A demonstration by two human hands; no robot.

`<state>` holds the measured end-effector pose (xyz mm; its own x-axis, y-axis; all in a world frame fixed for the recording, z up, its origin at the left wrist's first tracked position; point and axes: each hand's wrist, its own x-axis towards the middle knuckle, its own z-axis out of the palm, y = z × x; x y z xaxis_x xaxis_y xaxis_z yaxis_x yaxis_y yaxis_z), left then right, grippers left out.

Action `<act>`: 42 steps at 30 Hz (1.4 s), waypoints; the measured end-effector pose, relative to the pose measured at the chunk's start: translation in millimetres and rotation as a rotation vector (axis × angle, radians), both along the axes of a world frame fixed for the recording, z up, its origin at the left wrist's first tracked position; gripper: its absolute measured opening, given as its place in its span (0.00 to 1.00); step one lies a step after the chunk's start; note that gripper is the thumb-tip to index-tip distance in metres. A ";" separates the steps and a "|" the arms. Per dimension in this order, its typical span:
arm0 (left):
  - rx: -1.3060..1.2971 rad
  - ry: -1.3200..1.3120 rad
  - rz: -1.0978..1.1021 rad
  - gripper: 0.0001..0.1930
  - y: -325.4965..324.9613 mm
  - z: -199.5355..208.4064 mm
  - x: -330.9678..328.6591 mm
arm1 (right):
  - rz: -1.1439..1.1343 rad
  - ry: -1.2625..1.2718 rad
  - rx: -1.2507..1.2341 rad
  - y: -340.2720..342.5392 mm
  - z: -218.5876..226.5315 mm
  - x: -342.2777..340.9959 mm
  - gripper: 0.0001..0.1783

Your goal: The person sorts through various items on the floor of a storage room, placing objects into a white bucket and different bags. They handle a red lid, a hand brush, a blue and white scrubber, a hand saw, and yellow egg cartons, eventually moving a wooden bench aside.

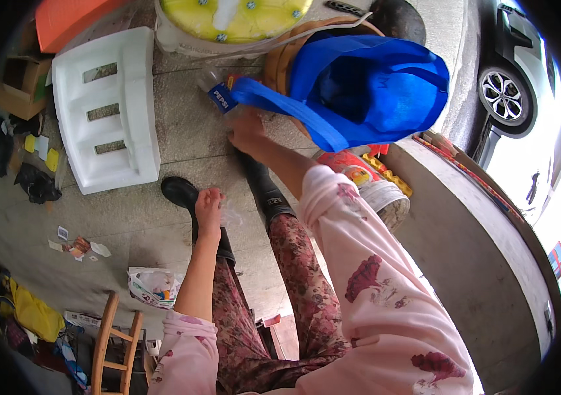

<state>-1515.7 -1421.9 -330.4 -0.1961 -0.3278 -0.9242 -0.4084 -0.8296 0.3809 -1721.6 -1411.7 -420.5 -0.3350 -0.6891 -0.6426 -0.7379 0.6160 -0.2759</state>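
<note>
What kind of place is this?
Probably a streetside porch used for sorting scrap: a white car sits past the concrete ledge, and white foam packing and paper litter lie on the paved floor.

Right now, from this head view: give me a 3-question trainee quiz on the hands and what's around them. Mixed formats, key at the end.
1. True or false: the right hand reaches toward the clear plastic bottle beside the blue bag.
2. Multiple choice: what lies on the floor to the left of the bottle? A) a white foam packing block B) a green crate C) a metal ladder
3. Fill in: the left hand is by a thin clear piece of ____, above the black boots.

Key
1. True; whether it grips the bottle cannot be told.
2. A, the white foam packing block.
3. Plastic: the thin clear piece of plastic.
</note>
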 end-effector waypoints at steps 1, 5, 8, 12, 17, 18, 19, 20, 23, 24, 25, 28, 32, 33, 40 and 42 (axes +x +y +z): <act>0.013 -0.006 0.003 0.05 -2.4 4.2 -5.4 | -0.059 0.008 -0.165 7.2 11.9 4.2 0.15; 0.056 -0.025 0.001 0.12 -13.2 19.1 -16.0 | -0.408 -0.464 -0.162 4.6 83.7 12.1 0.16; 0.198 0.067 -0.041 0.19 -20.3 44.8 -26.3 | -0.786 -0.827 -0.170 11.0 128.1 21.3 0.18; 0.297 0.258 -0.076 0.23 -25.8 86.8 -42.6 | -1.145 -1.212 -0.190 27.5 174.1 26.8 0.27; 0.145 0.170 -0.105 0.21 -17.5 132.1 -45.3 | -0.995 -1.191 -0.189 30.2 237.9 25.3 0.36; 0.144 0.161 -0.111 0.21 -13.8 138.6 -43.0 | -0.975 -1.166 -0.176 29.3 252.1 23.3 0.36; 0.138 0.149 -0.117 0.21 -13.2 147.5 -41.9 | -0.953 -1.145 -0.167 28.4 265.9 21.5 0.35; 0.133 0.137 -0.118 0.21 -11.4 157.2 -39.6 | -0.927 -1.124 -0.156 27.9 279.7 21.3 0.35; 0.210 0.091 -0.099 0.20 -9.5 195.9 -38.9 | -0.933 -1.189 -0.130 32.7 300.8 31.1 0.34; 0.232 0.088 -0.103 0.20 -9.7 208.8 -37.3 | -0.930 -1.184 -0.118 31.5 311.8 34.0 0.34; 0.250 0.130 -0.042 0.18 -8.8 223.1 -37.0 | -0.963 -1.238 -0.129 37.3 314.4 39.1 0.28; 0.344 0.209 0.093 0.16 -7.5 271.7 -42.4 | -0.787 -0.968 -0.429 41.0 313.6 48.4 0.24; 0.516 0.380 0.036 0.11 -3.2 325.2 -37.9 | -1.121 -1.108 -0.423 20.6 357.3 19.6 0.36; 0.495 0.418 0.061 0.12 5.0 331.1 -34.5 | -1.090 -0.989 -0.514 13.5 366.2 16.5 0.39; 0.041 0.274 -0.178 0.17 26.4 362.8 -2.4 | -1.147 -0.946 -0.398 2.8 376.6 -12.8 0.28; 0.028 0.267 0.004 0.20 30.1 366.1 8.2 | -1.141 -0.849 -0.392 -3.5 394.1 -7.8 0.22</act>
<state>-1507.5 -1391.8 35.7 -0.4327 -0.3039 -0.8488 -0.2929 -0.8430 0.4511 -1729.4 -1415.2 -26.4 -0.4306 -0.4889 -0.7587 0.5489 0.5255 -0.6501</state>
